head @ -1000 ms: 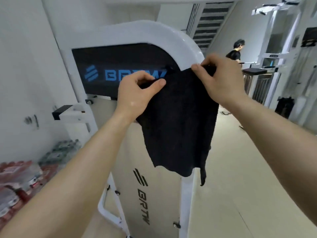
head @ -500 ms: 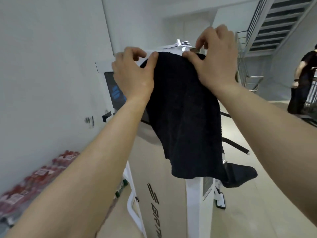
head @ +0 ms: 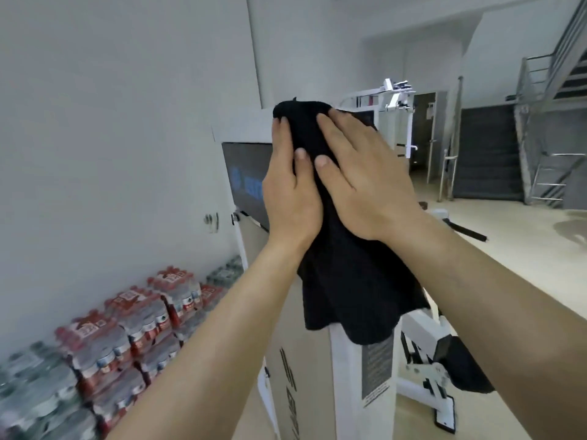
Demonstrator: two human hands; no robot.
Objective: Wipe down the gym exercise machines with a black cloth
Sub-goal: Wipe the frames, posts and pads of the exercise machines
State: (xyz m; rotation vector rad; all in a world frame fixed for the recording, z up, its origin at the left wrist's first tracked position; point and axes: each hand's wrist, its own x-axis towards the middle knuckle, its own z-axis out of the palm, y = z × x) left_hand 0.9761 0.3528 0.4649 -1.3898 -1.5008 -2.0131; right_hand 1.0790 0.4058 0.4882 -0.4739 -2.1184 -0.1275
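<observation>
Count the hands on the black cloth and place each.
2. The left hand lies flat on the left side of the black cloth, which is draped over the white machine; the right hand lies flat beside it, on the right. No others show.

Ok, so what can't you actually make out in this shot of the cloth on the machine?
Head view only.
Top of the machine: hidden under the black cloth, left hand and right hand.
Blue logo on the black panel: mostly covered by the left hand, blurred.
Sticker text on the white post: too small.
Bottle packs: labels blurred.
</observation>
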